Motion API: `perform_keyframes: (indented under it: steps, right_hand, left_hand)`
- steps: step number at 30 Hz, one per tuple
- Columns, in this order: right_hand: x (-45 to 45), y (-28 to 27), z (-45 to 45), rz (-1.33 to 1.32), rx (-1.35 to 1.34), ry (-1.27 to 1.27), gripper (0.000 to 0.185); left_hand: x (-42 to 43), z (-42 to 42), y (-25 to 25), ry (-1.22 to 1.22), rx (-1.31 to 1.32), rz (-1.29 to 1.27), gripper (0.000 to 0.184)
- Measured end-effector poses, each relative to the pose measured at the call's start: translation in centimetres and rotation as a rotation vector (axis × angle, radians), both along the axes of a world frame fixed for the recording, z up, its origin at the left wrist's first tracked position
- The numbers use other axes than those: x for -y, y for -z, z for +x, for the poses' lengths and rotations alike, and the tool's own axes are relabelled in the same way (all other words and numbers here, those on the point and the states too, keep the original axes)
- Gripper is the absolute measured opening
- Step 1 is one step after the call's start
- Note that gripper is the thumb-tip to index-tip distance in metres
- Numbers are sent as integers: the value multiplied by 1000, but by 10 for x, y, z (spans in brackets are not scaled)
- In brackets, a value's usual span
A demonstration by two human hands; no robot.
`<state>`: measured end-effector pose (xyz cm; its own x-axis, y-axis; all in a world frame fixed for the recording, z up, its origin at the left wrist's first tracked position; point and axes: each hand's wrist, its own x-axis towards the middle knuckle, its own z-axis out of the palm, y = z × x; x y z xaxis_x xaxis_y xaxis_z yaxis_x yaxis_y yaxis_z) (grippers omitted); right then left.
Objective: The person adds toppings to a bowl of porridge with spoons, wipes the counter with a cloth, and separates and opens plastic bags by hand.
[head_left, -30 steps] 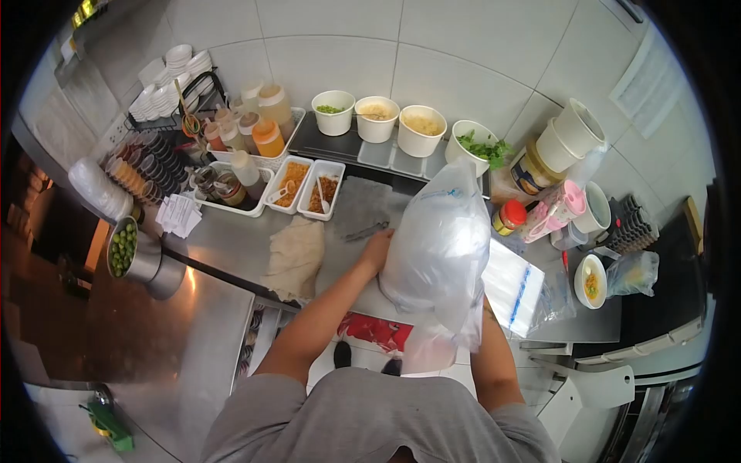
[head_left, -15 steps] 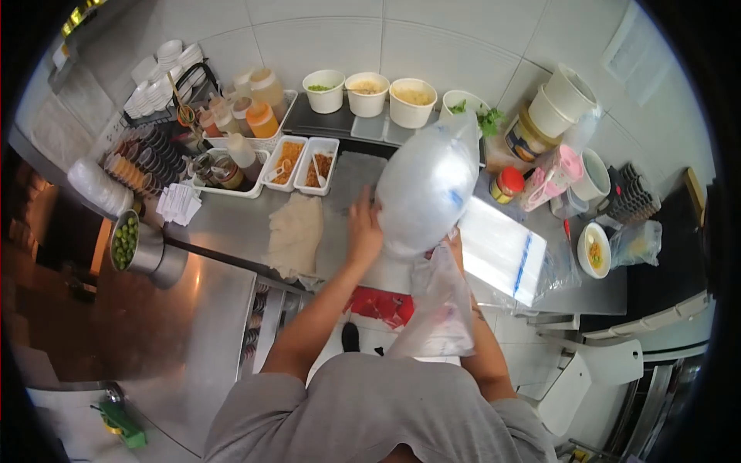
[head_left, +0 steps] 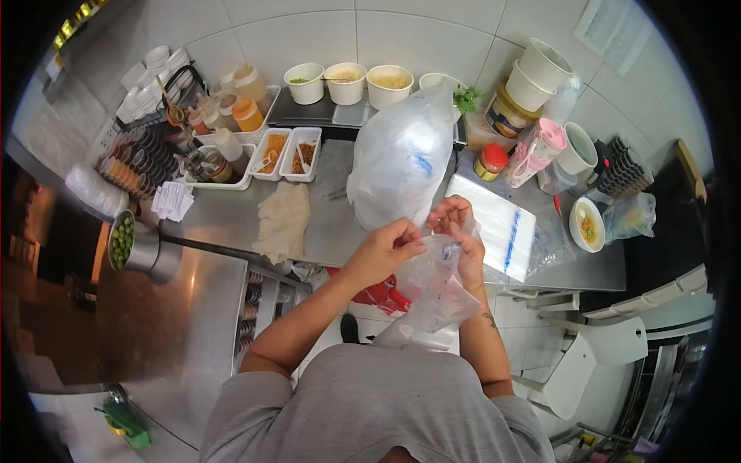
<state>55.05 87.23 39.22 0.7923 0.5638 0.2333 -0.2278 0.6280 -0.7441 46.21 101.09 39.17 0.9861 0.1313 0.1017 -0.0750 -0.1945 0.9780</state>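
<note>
A puffed-out clear plastic bag (head_left: 401, 158) stands on the steel counter, its neck drawn toward my hands. My left hand (head_left: 384, 251) pinches the thin plastic at the neck. On the other side of the neck, my right hand (head_left: 461, 235) has its fingers curled around the plastic. Below both hands hangs a loose, crumpled part of thin plastic (head_left: 436, 289). To the right lies a flat stack of white plastic bags (head_left: 494, 224) with a blue stripe. A beige cloth (head_left: 282, 222) lies left of my hands.
White tubs (head_left: 346, 83) line the back shelf. Two trays of toppings (head_left: 301, 154) and sauce bottles (head_left: 247, 114) stand left. At right are a red-lidded jar (head_left: 491, 162), a pink container (head_left: 536, 152) and a bowl of food (head_left: 587, 224). A pot of green fruit (head_left: 123, 241) is far left.
My left hand has left the puffed bag's side and come to its neck, beside my right hand. The loose plastic is now held between both hands. The view has shifted slightly.
</note>
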Motion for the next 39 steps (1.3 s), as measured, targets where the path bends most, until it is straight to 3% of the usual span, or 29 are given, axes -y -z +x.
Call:
perform_keyframes:
  steps: [2,5,8,11,14,17,20,22,23,24,25,27,29,31,32,33,34,35,37,39]
  right_hand:
    - [0,-1,-4,-61,51,-79,40]
    - [1,-7,-6,-294,163,-134,50]
    - [5,-10,-9,-462,154,-146,52]
    - [0,-17,-14,-451,85,-162,49]
    - [-4,-20,-19,-479,30,-191,41]
    - [-5,-17,-21,-458,23,-255,30]
    - [2,-20,-23,-231,96,-361,24]
    - [17,-1,-9,-42,32,-569,22]
    - [28,8,-2,-65,98,-493,21]
    - [39,17,5,-86,161,-413,21]
    - [41,14,8,-29,118,-340,20]
    - [43,-1,11,156,-67,-202,18]
    - [39,-17,23,305,-126,-233,18]
    - [21,-60,50,-61,195,-228,20]
    - [8,-103,57,-449,410,-118,22]
    - [-10,-128,71,-729,635,44,25]
    - [-29,-140,80,-726,731,108,27]
    - [-42,-141,92,-696,732,125,27]
    - [-60,-113,118,-621,579,90,29]
    - [-62,-59,139,-536,335,47,30]
  left_hand:
    - [-4,-5,3,-78,-77,39,13]
    - [-7,-11,5,-165,43,-92,13]
    - [-9,-12,11,-217,140,71,14]
    - [-14,-19,-7,-241,-48,286,16]
    - [-6,-15,-3,-466,510,742,13]
    - [-8,-14,0,-583,452,752,10]
    - [-22,-17,-7,-410,123,-189,11]
    - [-32,-22,-33,-551,159,-847,12]
    - [-40,-26,-42,-611,173,-1177,12]
    - [-62,-34,-36,-265,240,-1188,12]
    - [-90,-44,-23,87,298,-1176,12]
    - [-93,-50,-19,280,203,-826,14]
    - [-54,-61,-29,-31,-118,-179,14]
    - [-33,-41,-26,-311,46,-105,13]
    - [-24,-33,-24,-446,124,-68,13]
    - [-25,-20,-41,-589,206,-263,15]
    - [-32,-1,-61,-730,283,-456,19]
    - [-42,20,-53,-746,205,-477,19]
    - [-64,60,-6,-781,58,-512,21]
    - [-73,78,45,-730,67,-372,23]
